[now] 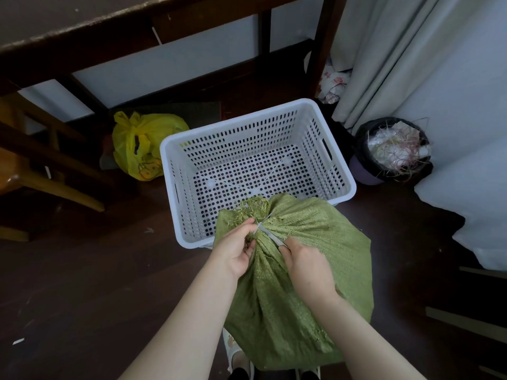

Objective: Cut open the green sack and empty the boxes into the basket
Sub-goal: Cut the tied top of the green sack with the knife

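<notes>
Pinching the bunched neck of the green sack (315,297), the left hand (236,253) holds it taut while the right hand (307,264) clasps a slim metal tool (270,235), probably scissors, at the pale tie (267,216). Best to cut only that tie, angled away from the holding hand. Just beyond the sack waits the white basket (233,118).

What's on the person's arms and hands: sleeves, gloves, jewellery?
Nothing worn that shows. Left hand and right hand have no gloves, and no rings show on the visible fingers. Left arm and right arm are bare to the frame edge, with no sleeves, watch or bands.
</notes>
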